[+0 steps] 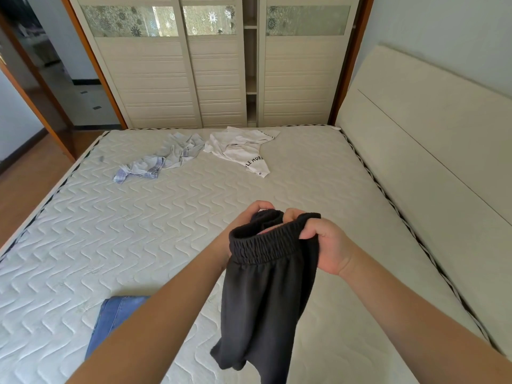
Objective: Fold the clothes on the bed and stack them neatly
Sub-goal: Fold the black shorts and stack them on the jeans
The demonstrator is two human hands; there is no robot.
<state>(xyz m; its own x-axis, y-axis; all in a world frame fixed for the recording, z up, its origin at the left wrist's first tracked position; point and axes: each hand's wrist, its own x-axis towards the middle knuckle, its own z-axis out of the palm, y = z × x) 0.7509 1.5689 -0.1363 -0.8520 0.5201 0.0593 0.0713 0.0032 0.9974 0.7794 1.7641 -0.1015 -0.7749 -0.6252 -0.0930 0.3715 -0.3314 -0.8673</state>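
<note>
black pants (266,295) held up in the air over the bed (138,231), elastic waist on top, legs hanging down loose. left hand (246,217) curled round the far left side of the waist, mostly hidden behind the cloth. right hand (324,245) gripping the right end of the waist, fingers (306,234) bent tight and pinching the band. both arms stretched forward, close together.

blue jeans (116,320) lying flat on the bed near the front left, partly hidden under the left arm. crumpled blue checked shirt (160,159) far away near the other edge of the bed. white t-shirt (241,148) with black letters just beside it on the right, also messy and not folded. both well apart from the pants.

bare mattress, pale with wavy stitched lines and a black and white trim round the edge. cream headboard (429,151) along the right side. big cream wardrobe (216,65) with sliding doors and shiny flower panels behind the bed, one gap showing shelves. brown wood floor (30,187) and an open doorway on the left.
</note>
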